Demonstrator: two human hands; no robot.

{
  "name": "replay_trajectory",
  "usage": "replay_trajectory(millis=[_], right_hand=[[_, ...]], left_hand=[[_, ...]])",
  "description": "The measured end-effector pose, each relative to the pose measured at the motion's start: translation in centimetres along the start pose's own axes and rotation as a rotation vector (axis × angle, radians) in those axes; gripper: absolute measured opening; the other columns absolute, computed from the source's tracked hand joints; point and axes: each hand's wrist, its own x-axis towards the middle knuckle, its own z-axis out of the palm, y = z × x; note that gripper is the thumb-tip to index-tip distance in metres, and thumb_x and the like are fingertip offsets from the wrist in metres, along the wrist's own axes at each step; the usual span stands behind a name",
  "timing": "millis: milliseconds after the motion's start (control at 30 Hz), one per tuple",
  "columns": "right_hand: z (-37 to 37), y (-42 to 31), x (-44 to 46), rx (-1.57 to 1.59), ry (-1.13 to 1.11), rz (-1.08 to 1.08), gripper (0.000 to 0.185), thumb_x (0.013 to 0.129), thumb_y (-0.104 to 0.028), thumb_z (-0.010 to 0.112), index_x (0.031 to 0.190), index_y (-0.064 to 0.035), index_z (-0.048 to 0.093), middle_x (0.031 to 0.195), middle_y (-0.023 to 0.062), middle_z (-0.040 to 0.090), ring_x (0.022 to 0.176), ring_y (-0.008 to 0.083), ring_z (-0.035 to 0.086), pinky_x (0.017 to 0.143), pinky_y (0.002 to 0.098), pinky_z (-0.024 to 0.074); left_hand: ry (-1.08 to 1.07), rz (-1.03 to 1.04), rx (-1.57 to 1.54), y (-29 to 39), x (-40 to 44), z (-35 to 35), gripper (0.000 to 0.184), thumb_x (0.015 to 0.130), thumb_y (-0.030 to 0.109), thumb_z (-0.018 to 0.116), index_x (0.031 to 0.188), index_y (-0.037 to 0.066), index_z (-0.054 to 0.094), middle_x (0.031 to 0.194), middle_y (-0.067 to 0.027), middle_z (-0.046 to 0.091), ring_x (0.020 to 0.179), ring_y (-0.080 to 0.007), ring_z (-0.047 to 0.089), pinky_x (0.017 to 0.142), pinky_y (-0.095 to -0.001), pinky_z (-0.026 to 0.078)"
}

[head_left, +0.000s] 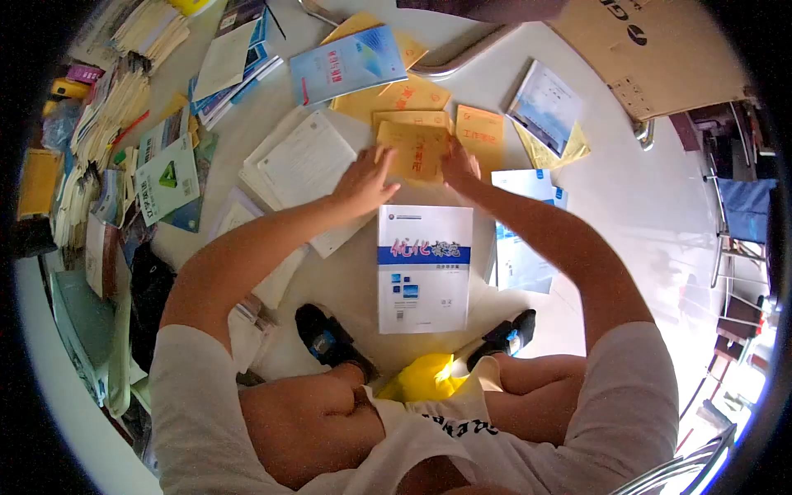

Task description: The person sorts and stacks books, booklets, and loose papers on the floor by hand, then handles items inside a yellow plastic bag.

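Note:
Both my hands are at a tan notebook (415,153) with red characters, which lies over other tan notebooks. My right hand (459,162) has its fingers closed on the notebook's right edge. My left hand (365,179) is at the left edge, fingers apart, the fingertips touching the cover. Nearer to me, a white book (425,289) with a blue band lies flat. Another tan notebook (481,136) is just to the right, and a blue book (348,64) rests on tan covers beyond.
White papers (305,157) spread on the left, with stacked books (107,115) farther left. Blue-and-white booklets (524,247) and a book on yellow paper (544,107) are to the right. A cardboard box (660,54) stands at the upper right. A metal chair leg (470,56) curves behind the notebooks.

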Motion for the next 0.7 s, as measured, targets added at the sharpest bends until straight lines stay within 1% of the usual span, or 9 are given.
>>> replay_trajectory(millis=[67, 133, 167, 233, 300, 333, 433, 567, 700], right_hand=[[-6.3, -6.1, -0.3, -0.366, -0.085, -0.326, 0.041, 0.097, -0.029, 0.052, 0.134, -0.0114, 0.05, 0.098, 0.0222, 0.068, 0.086, 0.0382, 0.069, 0.068, 0.0512, 0.0557], [-9.2, -7.6, 1.2, -0.354, -0.171, -0.577, 0.036, 0.1, -0.027, 0.048, 0.134, -0.0128, 0.047, 0.094, 0.0225, 0.068, 0.083, 0.0383, 0.069, 0.068, 0.0527, 0.0555], [-12.3, -11.9, 0.2, -0.308, -0.385, -0.353, 0.038, 0.101, -0.03, 0.054, 0.132, -0.0089, 0.051, 0.1, 0.0211, 0.069, 0.088, 0.0296, 0.069, 0.079, 0.0413, 0.0548], [-13.6, -12.0, 1.2, -0.094, -0.438, -0.54, 0.038, 0.101, -0.031, 0.055, 0.129, -0.0055, 0.053, 0.101, 0.0162, 0.07, 0.088, 0.0241, 0.068, 0.082, 0.0382, 0.0543], [-15.0, -12.9, 1.3, -0.025, -0.563, -0.546, 0.037, 0.101, -0.032, 0.056, 0.125, -0.0034, 0.054, 0.103, 0.0126, 0.07, 0.091, 0.022, 0.067, 0.085, 0.0373, 0.0538], [-14.2, -11.0, 3.5, -0.063, -0.529, -0.634, 0.036, 0.098, -0.038, 0.059, 0.119, -0.0079, 0.059, 0.097, 0.01, 0.072, 0.081, 0.0236, 0.07, 0.07, 0.0371, 0.0562], [-17.0, -10.3, 4.8, 0.104, -0.586, -0.097, 0.031, 0.098, -0.039, 0.059, 0.106, -0.0096, 0.066, 0.091, 0.0091, 0.072, 0.071, 0.0153, 0.067, 0.057, 0.0307, 0.0543], [-16.9, 0.9, 10.8, -0.655, -0.308, -0.375, 0.032, 0.089, -0.026, 0.07, 0.112, -0.0063, 0.059, 0.095, 0.0145, 0.07, 0.092, 0.0306, 0.069, 0.082, 0.0418, 0.0566], [-14.7, 5.8, 12.1, -0.653, -0.293, -0.38, 0.052, 0.079, -0.027, 0.079, 0.12, -0.0038, 0.056, 0.107, 0.0198, 0.066, 0.107, 0.0362, 0.063, 0.096, 0.043, 0.0504]], left_hand=[[0.187, 0.043, 0.105, 1.2, 0.9, -2.4, 0.085, 0.076, 0.025, 0.08, 0.142, 0.003, 0.032, 0.134, -0.0239, 0.045, 0.121, -0.0404, 0.049, 0.102, -0.049, 0.042], [0.242, 0.103, -0.013, 1.2, 3.0, -4.3, 0.092, 0.073, 0.029, 0.082, 0.144, 0.004, 0.029, 0.135, -0.0243, 0.043, 0.126, -0.0418, 0.046, 0.106, -0.0487, 0.04], [0.168, -0.125, -0.17, 1.6, 3.6, -4.3, 0.08, 0.076, 0.028, 0.081, 0.14, 0.003, 0.039, 0.129, -0.0208, 0.054, 0.121, -0.0349, 0.054, 0.102, -0.0445, 0.044], [-0.053, -0.209, -0.662, 1.4, 5.3, -5.1, 0.062, 0.08, 0.029, 0.08, 0.129, 0.002, 0.053, 0.117, -0.0155, 0.065, 0.108, -0.0257, 0.063, 0.094, -0.0379, 0.05], [-0.155, -0.16, -0.714, 2.1, 5.3, -5.3, 0.047, 0.085, 0.028, 0.076, 0.12, 0.001, 0.06, 0.11, -0.011, 0.07, 0.099, -0.019, 0.067, 0.087, -0.0329, 0.052], [-0.165, -0.208, -0.841, 2.7, 4.9, -5.4, 0.045, 0.087, 0.027, 0.074, 0.121, 0.001, 0.06, 0.11, -0.01, 0.07, 0.099, -0.0184, 0.067, 0.087, -0.0329, 0.053], [-0.227, -0.408, -1.08, 4.3, 1.8, -4.3, 0.036, 0.094, 0.023, 0.066, 0.123, 0.003, 0.06, 0.112, -0.0083, 0.069, 0.1, -0.0163, 0.066, 0.087, -0.0343, 0.053], [-0.338, -0.469, -1.23, 7.1, -4.0, -0.6, 0.036, 0.097, 0.025, 0.062, 0.125, 0.003, 0.06, 0.117, -0.0079, 0.068, 0.105, -0.0164, 0.064, 0.093, -0.034, 0.05], [-0.427, -0.655, -1.126, 6.4, -7.0, 3.2, 0.032, 0.097, 0.023, 0.06, 0.12, 0.0, 0.06, 0.113, -0.0113, 0.068, 0.1, -0.0183, 0.066, 0.088, -0.0361, 0.053]])
